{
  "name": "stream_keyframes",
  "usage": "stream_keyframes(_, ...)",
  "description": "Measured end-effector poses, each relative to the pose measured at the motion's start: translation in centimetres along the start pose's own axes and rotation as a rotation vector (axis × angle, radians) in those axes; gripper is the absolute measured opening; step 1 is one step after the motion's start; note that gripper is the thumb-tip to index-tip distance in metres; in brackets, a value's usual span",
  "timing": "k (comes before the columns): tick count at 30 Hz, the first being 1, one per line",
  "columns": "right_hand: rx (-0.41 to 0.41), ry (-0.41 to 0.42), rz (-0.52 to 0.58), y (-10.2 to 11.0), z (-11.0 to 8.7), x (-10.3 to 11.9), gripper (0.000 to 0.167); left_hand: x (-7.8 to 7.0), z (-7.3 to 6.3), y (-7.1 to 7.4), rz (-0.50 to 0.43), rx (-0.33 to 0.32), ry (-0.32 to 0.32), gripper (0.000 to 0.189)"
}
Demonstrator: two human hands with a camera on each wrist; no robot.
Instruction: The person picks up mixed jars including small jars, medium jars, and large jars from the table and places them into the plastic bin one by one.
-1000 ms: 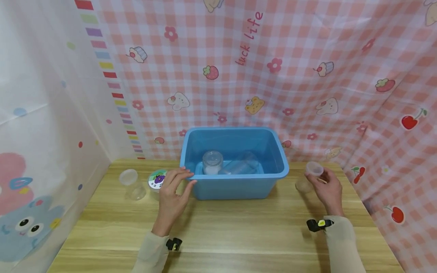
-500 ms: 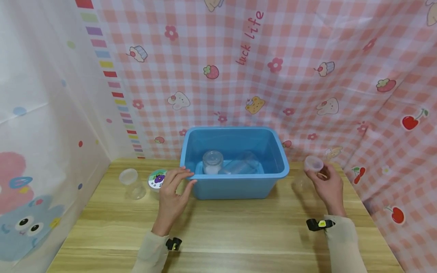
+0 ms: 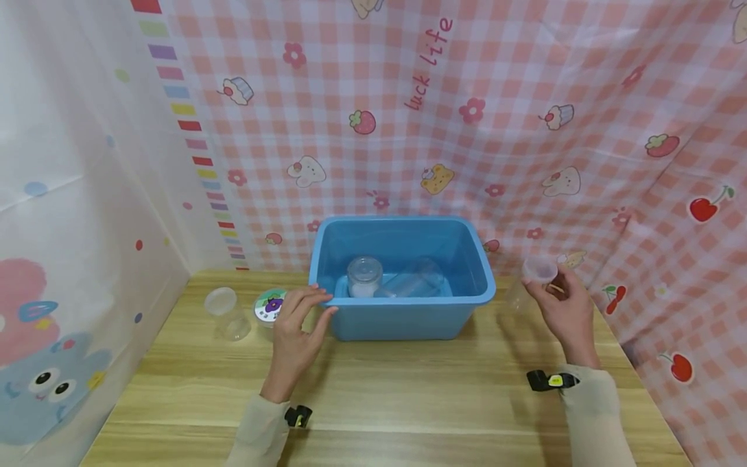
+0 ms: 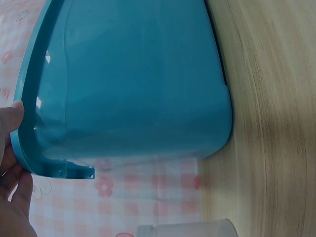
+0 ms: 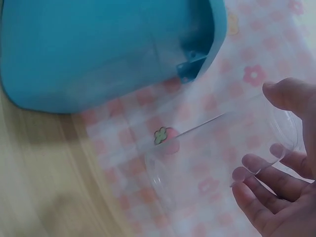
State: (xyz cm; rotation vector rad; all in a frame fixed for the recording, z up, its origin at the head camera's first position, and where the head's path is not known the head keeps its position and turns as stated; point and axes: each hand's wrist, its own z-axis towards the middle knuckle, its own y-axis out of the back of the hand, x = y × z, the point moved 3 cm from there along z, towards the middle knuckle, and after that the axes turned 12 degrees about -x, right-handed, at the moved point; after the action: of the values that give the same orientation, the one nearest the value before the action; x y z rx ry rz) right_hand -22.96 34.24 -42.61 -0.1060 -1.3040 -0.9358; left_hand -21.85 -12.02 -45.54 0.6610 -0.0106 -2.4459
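My right hand (image 3: 565,314) holds a clear plastic jar (image 3: 539,269) by its whitish-topped end, right of the blue bin (image 3: 403,323). In the right wrist view thumb and fingertips curl around one end of this see-through jar (image 5: 212,153); its other end hangs in front of the cloth, off the table. My left hand (image 3: 296,337) grips the bin's rim at its front left corner. The left wrist view has the thumb and fingers on either side of the rim (image 4: 23,94). Inside the bin stand a lidded clear jar (image 3: 364,275) and a clear jar lying tilted (image 3: 417,279).
Left of the bin a clear jar (image 3: 232,324) with a whitish lid stands on the wooden table (image 3: 397,402). Beside it is a round tub (image 3: 268,305) with a grape picture on its lid, partly behind my left hand. Printed cloth (image 3: 408,162) hangs behind and at both sides.
My right hand has lifted the clear jar off the table, moving it up and slightly right. The left hand stays at the bin's rim.
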Motion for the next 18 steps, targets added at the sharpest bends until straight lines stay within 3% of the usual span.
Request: stream_keyframes(18, -0.006, 0.143, 0.084, 0.4, -0.3, 3.2, 0.061, -0.2, 0.0, 0.1, 0.008, 0.000, 0.016, 0.026)
